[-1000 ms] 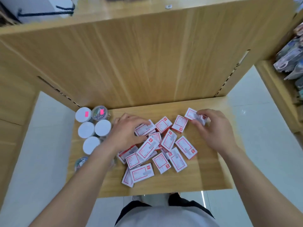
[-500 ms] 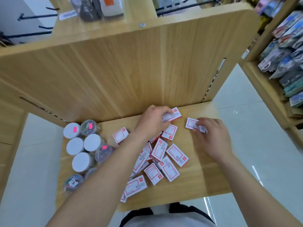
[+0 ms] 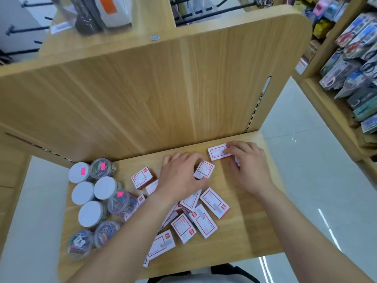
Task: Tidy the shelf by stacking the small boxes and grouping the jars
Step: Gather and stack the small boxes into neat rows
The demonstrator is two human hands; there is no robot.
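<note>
Red-framed print on small boxes (image 3: 214, 202) too blurred, pink jar stickers (image 3: 83, 171) unreadable

A stationery shop: the wooden shelf (image 3: 240, 231) carries stock in multiples, with many identical red-and-white boxes (image 3: 214, 202) and a cluster of white-lidded jars (image 3: 87, 214) of coloured clips, some bearing pink stickers (image 3: 83, 171). Behind the back panel, black peg hooks (image 3: 204, 12) jut out above a label strip (image 3: 59, 27) on a shelf edge. To the right, another wooden rack is packed with overlapping carded packets (image 3: 350, 64) – retail display stock – and the floor (image 3: 306, 160) between the units is pale, glossy tile.
</note>
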